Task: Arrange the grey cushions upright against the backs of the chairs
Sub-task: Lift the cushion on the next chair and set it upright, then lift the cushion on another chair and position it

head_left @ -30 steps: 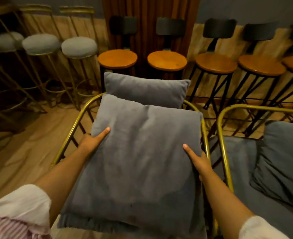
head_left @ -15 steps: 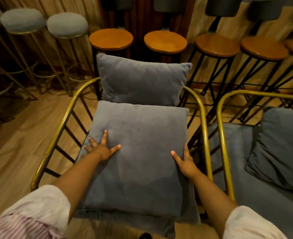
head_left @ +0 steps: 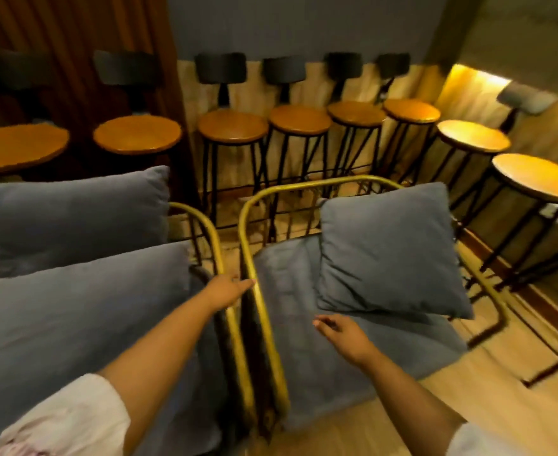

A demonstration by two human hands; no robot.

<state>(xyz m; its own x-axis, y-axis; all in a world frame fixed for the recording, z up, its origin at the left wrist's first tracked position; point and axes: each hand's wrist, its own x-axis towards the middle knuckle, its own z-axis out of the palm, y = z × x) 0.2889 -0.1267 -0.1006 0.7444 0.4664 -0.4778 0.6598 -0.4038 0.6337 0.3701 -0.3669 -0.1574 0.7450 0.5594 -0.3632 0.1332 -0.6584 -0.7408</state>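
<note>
**Mia:** Look, two gold chairs side by side. The left chair has its back cushion standing up already, behind the big seat pad.

**Ben:** And the right chair?

**Mia:** Its grey cushion is slumped. It leans crooked toward the far right side, with one corner poking up and its bottom edge resting on the seat pad. It is not flat against the bars at the back.

**Ben:** What are the hands doing?

**Mia:** The left hand reaches over the gold rails between the chairs. Its fingers look stretched out and hold nothing. The right hand floats above the seat, near the cushion's lower corner, not touching it. Its fingers are loosely curled and empty too, though they are a bit blurry.

**Ben:** So how should the person fix it?

**Mia:** I think they should take the cushion by both sides, one hand each. Then turn it straight, slide it to the middle, and press it back until it stands tall against the bars. Grabbing just one corner would probably make it flop again.
</note>
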